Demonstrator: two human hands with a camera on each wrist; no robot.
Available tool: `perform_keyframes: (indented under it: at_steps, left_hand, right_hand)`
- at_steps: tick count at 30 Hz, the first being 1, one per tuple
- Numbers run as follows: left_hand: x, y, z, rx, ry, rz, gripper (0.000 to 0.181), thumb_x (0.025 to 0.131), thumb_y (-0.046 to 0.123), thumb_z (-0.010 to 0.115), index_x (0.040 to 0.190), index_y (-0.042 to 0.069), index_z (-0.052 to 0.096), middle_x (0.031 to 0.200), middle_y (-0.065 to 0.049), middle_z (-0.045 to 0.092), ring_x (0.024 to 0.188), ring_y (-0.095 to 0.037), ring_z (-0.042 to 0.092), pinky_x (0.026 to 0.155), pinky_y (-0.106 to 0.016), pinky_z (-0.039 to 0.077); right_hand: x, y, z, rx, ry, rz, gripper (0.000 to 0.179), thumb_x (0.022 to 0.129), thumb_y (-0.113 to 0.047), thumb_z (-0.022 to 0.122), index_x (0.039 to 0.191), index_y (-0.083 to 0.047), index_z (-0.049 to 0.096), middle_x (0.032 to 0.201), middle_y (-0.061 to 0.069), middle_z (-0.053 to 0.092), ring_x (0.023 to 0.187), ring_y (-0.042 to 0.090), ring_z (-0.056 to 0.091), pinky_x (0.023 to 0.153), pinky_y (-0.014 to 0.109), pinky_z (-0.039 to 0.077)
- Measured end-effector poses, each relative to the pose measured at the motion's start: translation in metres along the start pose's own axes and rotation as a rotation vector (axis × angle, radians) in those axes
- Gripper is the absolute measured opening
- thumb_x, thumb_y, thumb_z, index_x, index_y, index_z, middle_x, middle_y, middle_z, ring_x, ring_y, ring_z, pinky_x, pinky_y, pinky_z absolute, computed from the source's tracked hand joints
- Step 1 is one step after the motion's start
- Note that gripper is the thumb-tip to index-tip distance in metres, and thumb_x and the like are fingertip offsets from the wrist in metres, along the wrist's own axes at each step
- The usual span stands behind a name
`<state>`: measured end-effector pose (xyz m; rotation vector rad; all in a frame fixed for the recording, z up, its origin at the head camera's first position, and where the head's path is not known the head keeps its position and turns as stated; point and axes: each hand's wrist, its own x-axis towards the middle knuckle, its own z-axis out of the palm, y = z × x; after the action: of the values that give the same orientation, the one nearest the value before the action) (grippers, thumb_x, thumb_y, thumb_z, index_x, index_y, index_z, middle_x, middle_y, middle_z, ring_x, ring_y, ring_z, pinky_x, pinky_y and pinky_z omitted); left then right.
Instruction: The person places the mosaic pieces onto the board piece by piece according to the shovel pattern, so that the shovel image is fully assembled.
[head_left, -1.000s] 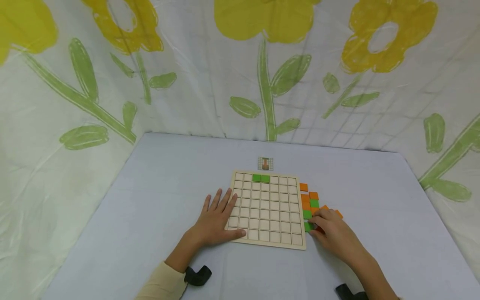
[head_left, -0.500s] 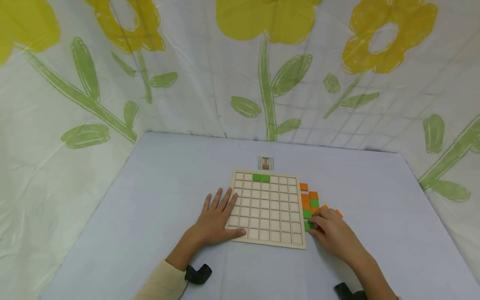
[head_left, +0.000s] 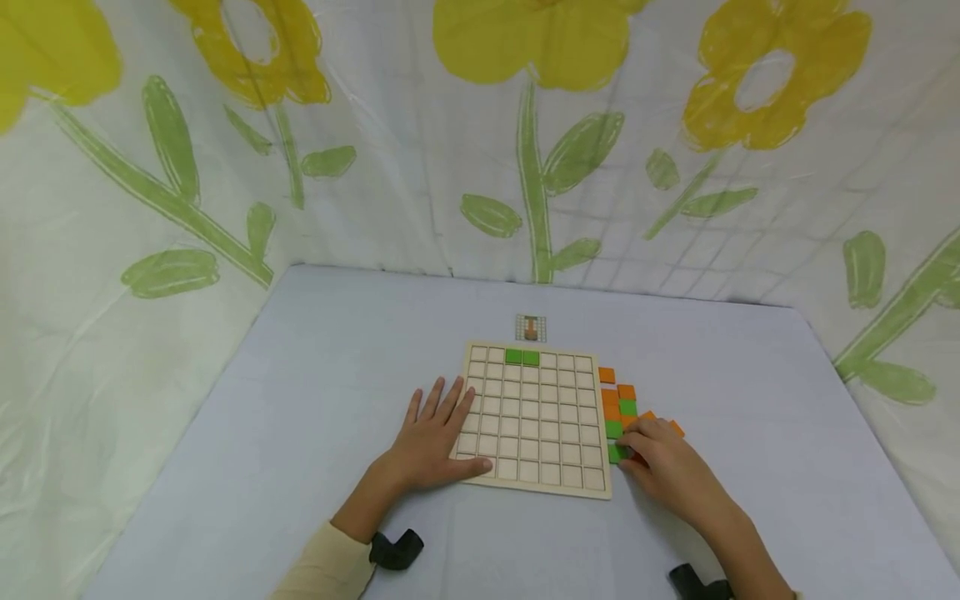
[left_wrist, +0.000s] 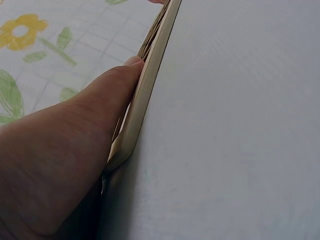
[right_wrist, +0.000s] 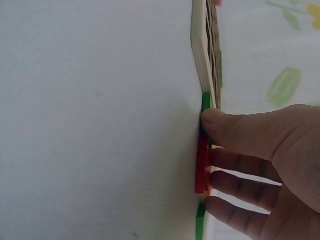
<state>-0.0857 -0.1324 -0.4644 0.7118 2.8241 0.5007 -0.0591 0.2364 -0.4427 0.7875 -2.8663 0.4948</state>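
Note:
A pale wooden grid board (head_left: 528, 490) lies on the white table, with two green tiles (head_left: 513, 357) side by side in its top row. My left hand (head_left: 427, 446) rests spread over the board's left edge, its thumb on the lower left corner cells, also seen in the left wrist view. At the board's lower right edge, my right hand (head_left: 667, 467) pinches a green tile (head_left: 616, 454) with thumb and fingers. In the right wrist view the thumb presses that green tile (right_wrist: 206, 99); a red tile (right_wrist: 201, 165) sits under the fingers, and another green tile (right_wrist: 200, 222) lies below.
Orange tiles (head_left: 611, 404) and more green tiles (head_left: 627, 407) lie loose along the board's right side, some partly behind the right hand. A small picture card (head_left: 530, 327) with a brown figure on a grid lies just beyond the board. A flower-painted curtain (head_left: 405, 183) hangs behind the table.

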Motion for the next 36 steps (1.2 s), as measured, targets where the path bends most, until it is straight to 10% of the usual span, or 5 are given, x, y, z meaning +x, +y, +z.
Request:
perform_keyframes:
  at_steps: [11, 36]
  left_hand:
    - [0.001, -0.001, 0.004, 0.001, 0.008, 0.009, 0.107, 0.088, 0.075, 0.051, 0.162, 0.009, 0.013, 0.167, -0.012, 0.002, 0.151, -0.037, -0.006, 0.115, -0.061, -0.004]
    - [0.0, -0.005, 0.007, -0.016, 0.03, 0.017, 0.108, 0.088, 0.077, 0.05, 0.162, 0.008, 0.013, 0.167, -0.014, 0.002, 0.151, -0.039, -0.005, 0.115, -0.061, -0.005]
  right_hand:
    - [0.018, 0.004, -0.021, 0.038, -0.159, 0.067, 0.025, 0.079, -0.009, 0.086, 0.101, -0.008, 0.074, 0.092, -0.007, 0.065, 0.08, 0.009, 0.054, 0.071, 0.031, 0.052]
    - [0.084, 0.009, -0.004, 0.047, -0.096, 0.021, 0.024, 0.083, -0.011, 0.084, 0.103, -0.002, 0.073, 0.099, 0.006, 0.069, 0.09, 0.023, 0.064, 0.078, 0.041, 0.054]
